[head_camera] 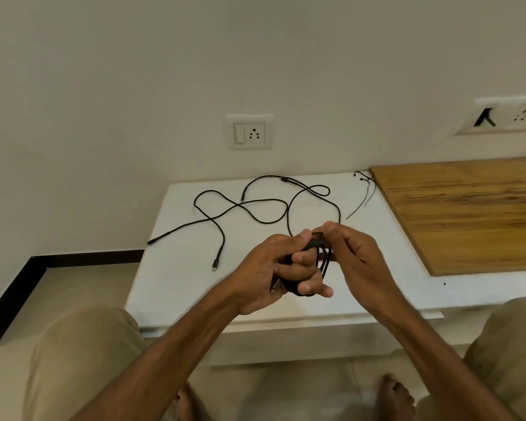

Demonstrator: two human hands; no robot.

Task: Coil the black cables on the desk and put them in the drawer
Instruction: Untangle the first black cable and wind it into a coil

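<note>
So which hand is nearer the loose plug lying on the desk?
Left. The left hand, gripping the coil, sits just right of the plug; the right hand is farther right, beyond the coil.

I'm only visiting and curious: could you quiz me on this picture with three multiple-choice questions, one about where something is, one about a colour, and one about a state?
1. Where is the cable coil?
A. in the person's hands
B. on the floor
C. in a drawer

2. What colour is the desk top?
A. red
B. black
C. white

3. How does the loose cable lie on the desk?
A. neatly coiled
B. sprawled in open loops
C. knotted in a ball

Answers:
1 A: the left hand grips the coil and the right hand pinches its top.
2 C: the surface is plainly white.
3 B: it wanders across the desk uncoiled.
</note>
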